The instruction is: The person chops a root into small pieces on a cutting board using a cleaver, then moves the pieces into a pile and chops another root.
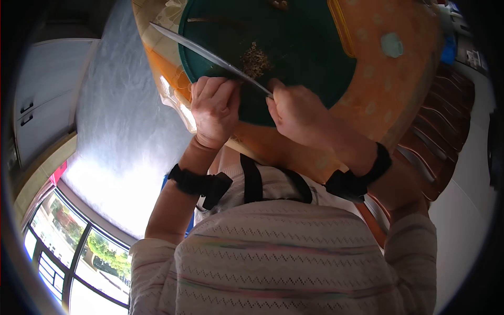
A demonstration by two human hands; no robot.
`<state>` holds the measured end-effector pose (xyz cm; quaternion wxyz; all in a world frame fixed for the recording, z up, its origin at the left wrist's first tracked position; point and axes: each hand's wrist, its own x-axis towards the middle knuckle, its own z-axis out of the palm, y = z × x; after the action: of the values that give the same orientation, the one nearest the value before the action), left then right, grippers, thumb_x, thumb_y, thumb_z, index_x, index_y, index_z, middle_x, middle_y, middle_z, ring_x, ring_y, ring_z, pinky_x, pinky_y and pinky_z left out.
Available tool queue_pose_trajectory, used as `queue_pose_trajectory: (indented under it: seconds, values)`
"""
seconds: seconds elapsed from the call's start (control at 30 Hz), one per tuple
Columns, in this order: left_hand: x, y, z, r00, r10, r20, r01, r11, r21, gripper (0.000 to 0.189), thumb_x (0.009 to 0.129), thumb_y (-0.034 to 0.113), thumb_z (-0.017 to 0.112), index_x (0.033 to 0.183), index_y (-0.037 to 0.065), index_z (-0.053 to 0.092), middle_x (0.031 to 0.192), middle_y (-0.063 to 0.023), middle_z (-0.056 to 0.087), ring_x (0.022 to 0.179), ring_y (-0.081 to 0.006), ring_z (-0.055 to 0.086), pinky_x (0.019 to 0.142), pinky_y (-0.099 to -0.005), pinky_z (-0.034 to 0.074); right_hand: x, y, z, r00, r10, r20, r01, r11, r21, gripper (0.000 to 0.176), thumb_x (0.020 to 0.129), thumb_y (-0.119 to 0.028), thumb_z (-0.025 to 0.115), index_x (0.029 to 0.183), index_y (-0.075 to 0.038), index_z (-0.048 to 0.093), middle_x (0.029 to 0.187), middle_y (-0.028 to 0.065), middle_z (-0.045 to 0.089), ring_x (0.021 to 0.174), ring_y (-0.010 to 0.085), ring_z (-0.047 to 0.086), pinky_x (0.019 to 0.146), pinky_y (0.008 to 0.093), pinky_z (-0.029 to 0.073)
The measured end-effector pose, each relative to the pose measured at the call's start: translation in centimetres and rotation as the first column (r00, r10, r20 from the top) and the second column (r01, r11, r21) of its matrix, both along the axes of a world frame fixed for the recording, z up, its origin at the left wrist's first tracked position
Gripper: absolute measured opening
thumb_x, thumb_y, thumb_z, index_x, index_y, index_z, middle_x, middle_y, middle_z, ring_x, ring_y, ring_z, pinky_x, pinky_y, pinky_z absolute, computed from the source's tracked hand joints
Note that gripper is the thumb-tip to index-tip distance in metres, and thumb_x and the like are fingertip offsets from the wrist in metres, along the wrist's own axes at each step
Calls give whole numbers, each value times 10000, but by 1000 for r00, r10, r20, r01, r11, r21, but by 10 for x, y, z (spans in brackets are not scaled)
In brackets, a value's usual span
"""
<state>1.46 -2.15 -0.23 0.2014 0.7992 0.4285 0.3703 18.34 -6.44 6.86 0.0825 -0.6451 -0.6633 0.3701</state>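
Observation:
A long knife (210,56) lies diagonally over a round dark green board (310,63), its tip pointing to the upper left past the board's rim. My right hand (296,111) is closed round the knife's handle end. Just left of it, my left hand (214,107) rests at the board's near edge with fingers curled; whatever is under its fingertips is hidden. Beyond the blade sits a small heap of chopped brown bits (255,61). A thin brown strip (216,21) lies farther back on the board, and a brown piece (280,4) shows at the top edge.
The board rests on a table with an orange patterned cloth (375,79). A yellow-rimmed item (342,26) overlaps the board's right side, and a pale greenish small object (391,45) lies beyond it. Brown slatted chairs (438,121) stand at the right.

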Motion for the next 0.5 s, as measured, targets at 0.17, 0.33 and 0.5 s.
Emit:
queue_pose_trajectory:
  seconds: [0.17,0.33,0.5]
  values:
    - [-3,3,-2,1000,-22,-14,22,999,23,155,658,1,696,791,75,669,790,-33,602,757,-236,564,698,-345,428,7,1,-6,986,-100,-132,105,994,36,141,879,-80,534,843,55,517,623,228,561,607,400,601,509,399,461]
    - [-4,2,-6,1000,-10,4,10,999,41,159,653,0,697,789,77,668,788,-33,601,750,-235,563,695,-343,430,9,3,7,986,-67,-155,70,997,12,150,883,-82,535,848,62,515,636,242,561,599,400,598,505,390,457]
    - [-3,2,-5,1000,1,21,-2,999,33,155,650,1,697,781,77,665,786,-31,600,747,-231,561,691,-341,429,7,3,6,994,-40,-101,43,999,25,148,879,-81,533,834,58,511,625,240,554,598,398,596,505,396,452]
